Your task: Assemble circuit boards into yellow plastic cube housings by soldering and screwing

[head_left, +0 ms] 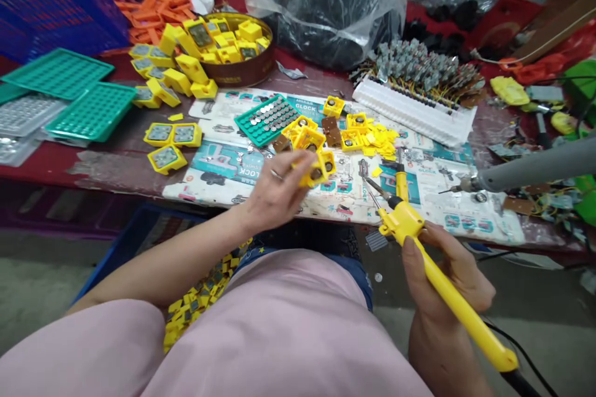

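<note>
My left hand (274, 189) is closed, its fingertips pinching a small yellow plastic housing (317, 172) with a round dark part inside. More open yellow housings (305, 130) lie just beyond it, touching or close to the held one. A yellow soldering iron (437, 273) is gripped in my right hand (449, 279), its dark tip and a thin metal rod aimed up and left over the table edge. Behind the left hand lies a teal tray (267, 121) bearing rows of round silver discs. Small yellow flat pieces (379, 139) are heaped right of the housings.
A round tin (242, 74) overflows with filled yellow housings. White foam (414, 105) carries wired grey parts (419, 68). A grey tool with a thin bit (535, 164) juts in from the right. Green trays (95, 115) and a blue basket (56, 6) stand left.
</note>
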The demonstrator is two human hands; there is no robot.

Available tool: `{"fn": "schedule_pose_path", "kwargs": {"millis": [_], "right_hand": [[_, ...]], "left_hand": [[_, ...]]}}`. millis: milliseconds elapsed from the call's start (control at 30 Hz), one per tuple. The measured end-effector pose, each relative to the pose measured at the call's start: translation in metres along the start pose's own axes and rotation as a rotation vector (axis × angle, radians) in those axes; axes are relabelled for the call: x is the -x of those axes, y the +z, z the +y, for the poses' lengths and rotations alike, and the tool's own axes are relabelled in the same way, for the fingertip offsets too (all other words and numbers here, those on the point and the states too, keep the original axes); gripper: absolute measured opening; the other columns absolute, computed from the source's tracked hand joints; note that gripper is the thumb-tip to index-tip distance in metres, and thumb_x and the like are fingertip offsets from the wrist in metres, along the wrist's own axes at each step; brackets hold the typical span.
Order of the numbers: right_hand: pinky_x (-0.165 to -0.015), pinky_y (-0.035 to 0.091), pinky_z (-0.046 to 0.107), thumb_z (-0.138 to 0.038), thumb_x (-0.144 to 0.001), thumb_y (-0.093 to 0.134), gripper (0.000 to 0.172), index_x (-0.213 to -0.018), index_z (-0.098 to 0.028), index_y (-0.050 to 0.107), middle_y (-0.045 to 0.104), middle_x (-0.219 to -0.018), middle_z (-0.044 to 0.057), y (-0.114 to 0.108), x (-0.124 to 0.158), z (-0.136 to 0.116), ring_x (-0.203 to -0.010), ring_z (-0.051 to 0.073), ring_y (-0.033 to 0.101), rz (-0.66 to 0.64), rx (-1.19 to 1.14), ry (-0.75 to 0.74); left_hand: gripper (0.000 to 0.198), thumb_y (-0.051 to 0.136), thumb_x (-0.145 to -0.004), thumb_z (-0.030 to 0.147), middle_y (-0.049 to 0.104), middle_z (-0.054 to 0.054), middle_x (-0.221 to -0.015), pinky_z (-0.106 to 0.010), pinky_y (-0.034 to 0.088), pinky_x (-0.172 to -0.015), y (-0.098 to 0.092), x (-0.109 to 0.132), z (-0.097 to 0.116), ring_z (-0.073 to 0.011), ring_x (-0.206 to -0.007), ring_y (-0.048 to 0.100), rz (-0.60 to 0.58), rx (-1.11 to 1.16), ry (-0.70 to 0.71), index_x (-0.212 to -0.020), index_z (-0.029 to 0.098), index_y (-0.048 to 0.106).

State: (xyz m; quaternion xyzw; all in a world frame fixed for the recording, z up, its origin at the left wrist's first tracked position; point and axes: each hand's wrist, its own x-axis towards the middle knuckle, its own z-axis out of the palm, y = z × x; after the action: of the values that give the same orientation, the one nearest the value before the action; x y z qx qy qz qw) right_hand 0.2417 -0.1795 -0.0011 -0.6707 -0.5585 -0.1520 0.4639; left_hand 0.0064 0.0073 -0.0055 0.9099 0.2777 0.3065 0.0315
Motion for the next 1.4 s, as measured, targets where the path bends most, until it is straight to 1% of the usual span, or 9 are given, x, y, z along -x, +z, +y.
{"fn": "schedule_pose_path", "kwargs": {"millis": [200, 367, 467, 600, 733, 933, 1067, 1167, 1400], "right_hand": [[-0.061, 0.06, 0.024, -0.021, -0.076, 0.079, 0.041, -0.116, -0.025, 0.069, 0.078, -0.086, 0.001, 0.006, -0.01, 0.0, -0.067, 0.016, 0.074, 0.063, 0.044, -0.123], [-0.063, 0.06, 0.024, -0.021, -0.077, 0.078, 0.041, -0.118, -0.023, 0.069, 0.077, -0.084, 0.001, 0.008, -0.014, 0.004, -0.066, 0.015, 0.073, 0.087, 0.051, -0.082], [-0.066, 0.061, 0.025, -0.022, -0.079, 0.078, 0.037, -0.115, -0.022, 0.07, 0.078, -0.088, 0.001, 0.006, -0.013, 0.006, -0.068, 0.015, 0.074, 0.093, 0.094, -0.033], [-0.066, 0.061, 0.025, -0.022, -0.079, 0.077, 0.034, -0.112, -0.022, 0.07, 0.078, -0.088, 0.001, 0.002, -0.014, 0.006, -0.067, 0.015, 0.073, 0.11, 0.113, -0.024], [-0.066, 0.06, 0.025, -0.024, -0.079, 0.078, 0.032, -0.11, -0.021, 0.072, 0.077, -0.086, 0.002, 0.0, -0.011, 0.011, -0.066, 0.014, 0.072, 0.14, 0.086, 0.023], [-0.067, 0.061, 0.029, -0.032, -0.081, 0.076, 0.037, -0.117, -0.021, 0.071, 0.076, -0.087, 0.003, -0.003, -0.007, 0.016, -0.066, 0.016, 0.072, 0.207, 0.071, 0.112], [-0.065, 0.061, 0.03, -0.054, -0.089, 0.063, 0.051, -0.129, -0.023, 0.067, 0.076, -0.098, 0.008, -0.006, -0.008, 0.01, -0.071, 0.018, 0.072, 0.238, 0.022, 0.045], [-0.069, 0.062, 0.031, -0.068, -0.091, 0.046, 0.064, -0.131, -0.023, 0.066, 0.076, -0.101, 0.009, -0.006, -0.007, 0.002, -0.078, 0.02, 0.074, 0.177, 0.115, -0.004], [-0.077, 0.065, 0.039, -0.054, -0.093, 0.056, 0.062, -0.149, -0.034, 0.042, 0.069, -0.123, 0.008, 0.018, -0.004, -0.007, -0.095, 0.024, 0.075, -0.014, -0.09, 0.051]], "left_hand": [[0.061, 0.034, -0.1, 0.04, 0.054, -0.02, -0.144, -0.052, 0.038, -0.112, -0.013, -0.017, -0.049, -0.0299, -0.135, 0.051, -0.081, -0.017, -0.398, -0.156, 0.019, 0.02], [0.05, 0.039, -0.098, 0.041, 0.049, -0.013, -0.152, -0.047, 0.035, -0.116, -0.026, -0.068, -0.035, -0.0291, -0.141, 0.044, -0.126, -0.143, -0.251, -0.144, 0.022, 0.045], [0.033, 0.046, -0.095, 0.039, 0.07, -0.008, -0.123, -0.044, 0.042, -0.105, -0.019, -0.117, -0.011, -0.0278, -0.119, 0.061, -0.381, -0.181, -0.077, -0.115, 0.021, 0.067], [0.043, 0.063, -0.085, 0.046, 0.073, -0.01, -0.11, -0.04, 0.047, -0.092, 0.015, -0.168, 0.012, -0.0316, -0.109, 0.066, -0.691, -0.366, 0.015, -0.118, 0.019, 0.064], [0.054, 0.067, -0.084, 0.039, 0.07, -0.015, -0.117, -0.045, 0.042, -0.099, 0.039, -0.183, 0.017, -0.0355, -0.113, 0.065, -0.804, -0.436, 0.052, -0.129, 0.012, 0.057], [0.051, 0.063, -0.085, 0.041, 0.069, -0.013, -0.111, -0.047, 0.038, -0.104, -0.007, -0.16, 0.031, -0.0344, -0.116, 0.062, -0.654, -0.262, 0.141, -0.128, 0.015, 0.054], [0.039, 0.061, -0.086, 0.042, 0.069, -0.009, -0.107, -0.04, 0.047, -0.092, -0.034, -0.109, 0.036, -0.0301, -0.105, 0.066, -0.829, -0.127, 0.23, -0.118, 0.019, 0.061], [0.031, 0.059, -0.088, 0.032, 0.069, -0.01, -0.114, -0.035, 0.049, -0.083, -0.03, -0.068, 0.029, -0.0255, -0.096, 0.067, -0.9, -0.049, 0.247, -0.116, 0.02, 0.063], [0.015, 0.059, -0.091, 0.023, 0.067, -0.012, -0.123, -0.03, 0.05, -0.083, -0.007, -0.03, 0.013, -0.0219, -0.102, 0.067, -0.696, 0.116, 0.198, -0.103, 0.015, 0.064]]}}
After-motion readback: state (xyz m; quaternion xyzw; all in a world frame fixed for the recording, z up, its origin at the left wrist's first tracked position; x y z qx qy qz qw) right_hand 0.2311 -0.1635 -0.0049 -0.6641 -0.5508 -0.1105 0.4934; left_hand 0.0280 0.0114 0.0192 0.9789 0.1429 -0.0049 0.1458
